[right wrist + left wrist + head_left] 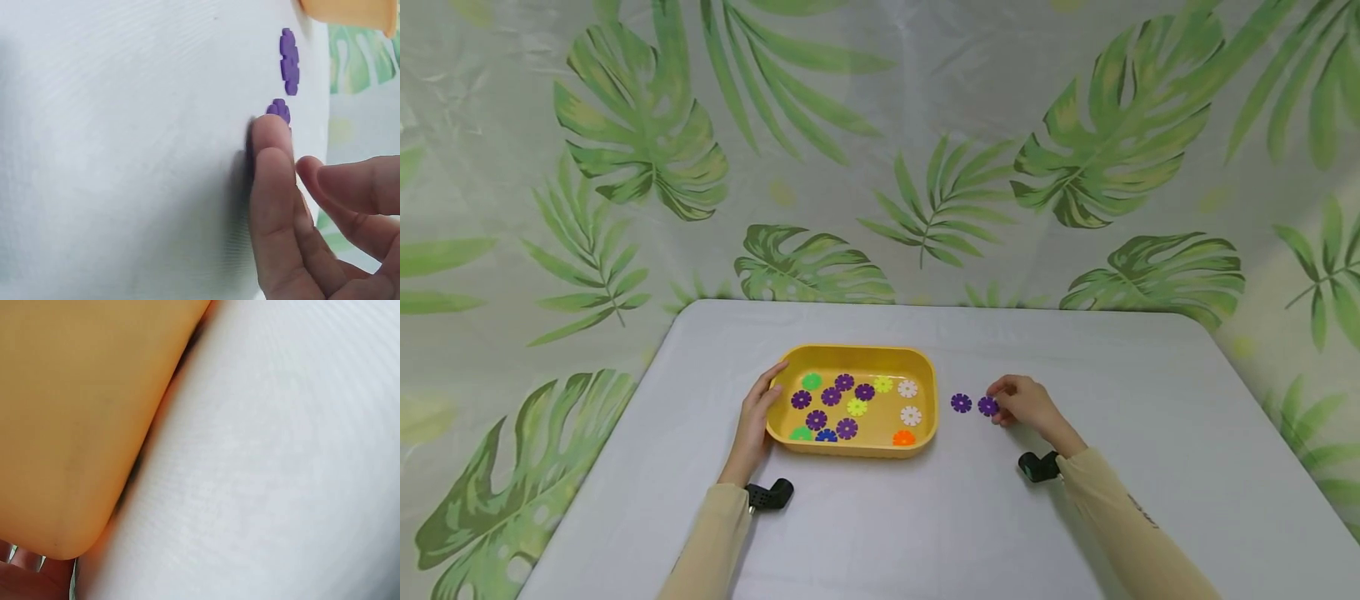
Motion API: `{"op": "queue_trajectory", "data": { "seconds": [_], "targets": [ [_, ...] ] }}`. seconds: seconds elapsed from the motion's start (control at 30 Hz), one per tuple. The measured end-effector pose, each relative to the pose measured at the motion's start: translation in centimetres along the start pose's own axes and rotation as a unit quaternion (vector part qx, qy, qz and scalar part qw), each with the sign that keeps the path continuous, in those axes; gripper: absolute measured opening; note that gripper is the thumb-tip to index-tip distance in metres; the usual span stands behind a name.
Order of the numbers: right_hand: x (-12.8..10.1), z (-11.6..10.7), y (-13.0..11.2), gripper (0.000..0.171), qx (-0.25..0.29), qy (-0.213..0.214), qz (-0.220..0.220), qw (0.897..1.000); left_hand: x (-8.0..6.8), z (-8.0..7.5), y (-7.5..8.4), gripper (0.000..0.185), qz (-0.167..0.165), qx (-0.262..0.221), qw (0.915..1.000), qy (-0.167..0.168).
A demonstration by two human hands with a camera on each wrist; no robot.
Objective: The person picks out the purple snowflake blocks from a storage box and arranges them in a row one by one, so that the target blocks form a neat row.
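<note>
At the left end of the yellow tray (862, 451), my left hand (756, 421) grips the rim, its thumb over the edge. In the left wrist view, the tray's smooth wall (81, 425) hides most of the fingers. Right of the tray, my right hand (1026, 406) holds a purple notched snowflake disc (987, 407) at its fingertips, close over the table. The right wrist view shows the fingers covering much of this disc (279, 109). A second purple snowflake disc (961, 403) lies flat between it and the tray.
Inside the tray are several loose snowflake discs: purple (846, 428), green (812, 381), yellow (883, 384), white (907, 388), blue (826, 436) and orange (903, 438). A white cloth covers the table (895, 533). Behind it hangs a leaf-patterned curtain (820, 167).
</note>
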State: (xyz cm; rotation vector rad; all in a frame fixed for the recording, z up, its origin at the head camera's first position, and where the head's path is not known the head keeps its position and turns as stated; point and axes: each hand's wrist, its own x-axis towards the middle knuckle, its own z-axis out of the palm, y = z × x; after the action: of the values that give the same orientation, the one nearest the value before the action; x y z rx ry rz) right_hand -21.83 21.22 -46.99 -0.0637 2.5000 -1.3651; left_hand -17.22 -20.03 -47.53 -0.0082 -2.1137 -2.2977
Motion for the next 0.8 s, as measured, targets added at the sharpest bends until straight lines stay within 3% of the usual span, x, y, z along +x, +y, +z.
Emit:
{"op": "queue_trajectory", "data": {
  "seconds": [0.17, 0.3, 0.53, 0.67, 0.8],
  "targets": [
    [-0.1, 0.4, -1.7, 0.024, 0.04, 0.016, -0.027, 0.999, -0.2, 0.2, 0.5, 0.042, 0.0, 0.002, 1.0, 0.002],
    [-0.3, 1.7, -4.3, 0.027, 0.098, -0.008, -0.071, 0.993, -0.2, 0.3, 0.5, 0.042, -0.001, 0.001, 1.0, 0.006],
    [-0.4, 5.9, -9.1, 0.032, 0.149, -0.108, -0.117, 0.976, -0.2, 0.3, 0.5, 0.042, -0.005, 0.006, 0.9999, 0.008],
    [0.1, 8.9, -10.4, 0.03, 0.138, -0.166, -0.129, 0.968, -0.2, 0.3, 0.3, 0.042, -0.004, 0.004, 1.0, 0.006],
    [0.6, 11.7, -11.0, 0.029, 0.121, -0.212, -0.113, 0.963, 0.2, -0.1, -0.5, 0.041, -0.001, -0.004, 1.0, 0.006]
  ]
}}
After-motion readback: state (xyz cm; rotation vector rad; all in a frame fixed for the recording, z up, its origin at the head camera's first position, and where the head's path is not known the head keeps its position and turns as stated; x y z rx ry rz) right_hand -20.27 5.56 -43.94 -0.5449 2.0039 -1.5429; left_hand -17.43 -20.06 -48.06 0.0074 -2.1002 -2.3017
